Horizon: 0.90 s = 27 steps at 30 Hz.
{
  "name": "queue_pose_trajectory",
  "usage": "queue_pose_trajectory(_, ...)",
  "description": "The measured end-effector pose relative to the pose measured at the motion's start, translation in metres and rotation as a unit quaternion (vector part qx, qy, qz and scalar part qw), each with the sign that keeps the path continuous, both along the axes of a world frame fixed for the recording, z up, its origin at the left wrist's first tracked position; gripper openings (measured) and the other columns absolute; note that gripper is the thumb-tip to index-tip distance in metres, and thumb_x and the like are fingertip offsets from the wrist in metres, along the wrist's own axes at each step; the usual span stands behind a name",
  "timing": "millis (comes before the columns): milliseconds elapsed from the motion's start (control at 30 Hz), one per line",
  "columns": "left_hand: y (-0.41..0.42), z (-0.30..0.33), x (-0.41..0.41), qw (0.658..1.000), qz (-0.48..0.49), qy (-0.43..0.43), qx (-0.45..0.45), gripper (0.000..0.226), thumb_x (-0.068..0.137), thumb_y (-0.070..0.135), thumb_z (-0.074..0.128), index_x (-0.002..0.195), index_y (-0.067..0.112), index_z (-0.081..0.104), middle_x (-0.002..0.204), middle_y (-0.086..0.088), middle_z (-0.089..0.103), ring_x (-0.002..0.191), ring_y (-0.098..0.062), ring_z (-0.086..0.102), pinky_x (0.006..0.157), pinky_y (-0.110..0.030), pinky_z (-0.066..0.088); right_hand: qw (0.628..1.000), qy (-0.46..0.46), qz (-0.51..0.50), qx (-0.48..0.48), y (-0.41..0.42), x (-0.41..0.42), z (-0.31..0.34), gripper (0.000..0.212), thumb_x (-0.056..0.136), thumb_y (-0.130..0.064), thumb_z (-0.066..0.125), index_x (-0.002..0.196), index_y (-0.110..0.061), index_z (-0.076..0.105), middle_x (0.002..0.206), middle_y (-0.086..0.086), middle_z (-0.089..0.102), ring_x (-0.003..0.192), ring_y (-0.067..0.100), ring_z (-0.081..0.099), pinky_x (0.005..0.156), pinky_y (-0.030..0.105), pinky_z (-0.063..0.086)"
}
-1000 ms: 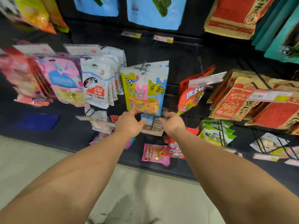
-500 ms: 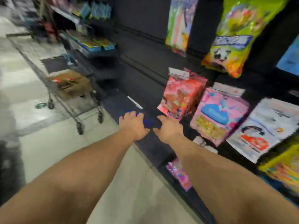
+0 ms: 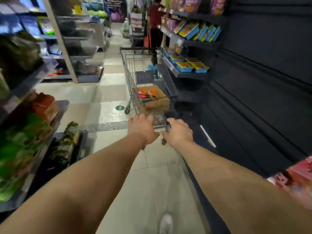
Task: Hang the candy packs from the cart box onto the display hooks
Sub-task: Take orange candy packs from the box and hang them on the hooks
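A wire shopping cart (image 3: 128, 68) stands in the aisle ahead, against the right-hand shelving. In its near end sits an open cardboard box (image 3: 159, 103) with several orange and dark candy packs (image 3: 146, 95) lying in it. Both my arms stretch toward the cart. My left hand (image 3: 142, 129) and my right hand (image 3: 179, 131) are side by side at the cart's near end, below the box, and hold nothing. Their fingertips are blurred against the wire, so contact cannot be told. A pink candy pack (image 3: 297, 179) hangs at the right edge.
A dark display wall (image 3: 261, 81) runs along the right. Shelves with blue trays (image 3: 190, 65) stand beside the cart. Stocked shelves (image 3: 25, 132) line the left. A person in a red top (image 3: 154, 22) stands far down the aisle by another cart.
The view has swung left from the hooks with hanging packs to the aisle. Both empty hands have left the hung pack and now reach out at the cart.
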State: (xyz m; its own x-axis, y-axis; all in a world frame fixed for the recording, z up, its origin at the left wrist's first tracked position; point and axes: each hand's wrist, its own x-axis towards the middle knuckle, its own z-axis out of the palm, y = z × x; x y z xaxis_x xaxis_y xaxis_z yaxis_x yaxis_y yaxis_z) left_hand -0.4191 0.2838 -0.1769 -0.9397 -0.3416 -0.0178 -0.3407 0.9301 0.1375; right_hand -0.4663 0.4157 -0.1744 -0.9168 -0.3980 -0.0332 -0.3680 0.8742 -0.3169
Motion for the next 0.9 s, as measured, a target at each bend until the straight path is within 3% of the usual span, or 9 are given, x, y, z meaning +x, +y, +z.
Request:
queue_pose_trajectory(333,-0.124,0.013,-0.157,0.996,0.085,-0.009,-0.009,0.073,0.089,0.061,0.058,0.150,0.029,0.035,0.158,-0.009,0.035,0.145,-0.032,0.031,0.118,-0.046,0.025,0.997,0.005,0.081,-0.019,-0.132,-0.190,0.010,0.046,0.093,-0.042,0.059,0.136,-0.028,0.048,0.136,0.006,0.052,0.127,0.030,0.046,0.103,0.043,0.038)
queue_pose_trajectory(567,-0.209,-0.005,-0.239,0.992,0.124,-0.017,-0.004,0.079,0.089,0.061,0.058,0.155,0.029,0.027,0.162,-0.008,0.029,0.148,-0.031,0.027,0.119,-0.046,0.024,0.993,-0.011,0.120,-0.004,-0.219,-0.279,-0.004,0.046,0.094,-0.043,0.058,0.136,-0.027,0.048,0.133,0.005,0.053,0.123,0.029,0.049,0.099,0.043,0.041)
queue_pose_trajectory(900,-0.369,-0.029,-0.396,0.997,0.050,-0.063,-0.005,0.073,0.088,0.061,0.057,0.149,0.027,0.036,0.151,-0.009,0.043,0.141,-0.033,0.037,0.115,-0.047,0.030,0.997,-0.072,-0.001,0.017,-0.334,-0.432,-0.030,0.049,0.095,-0.042,0.056,0.140,-0.026,0.044,0.138,0.007,0.050,0.126,0.030,0.048,0.098,0.041,0.045)
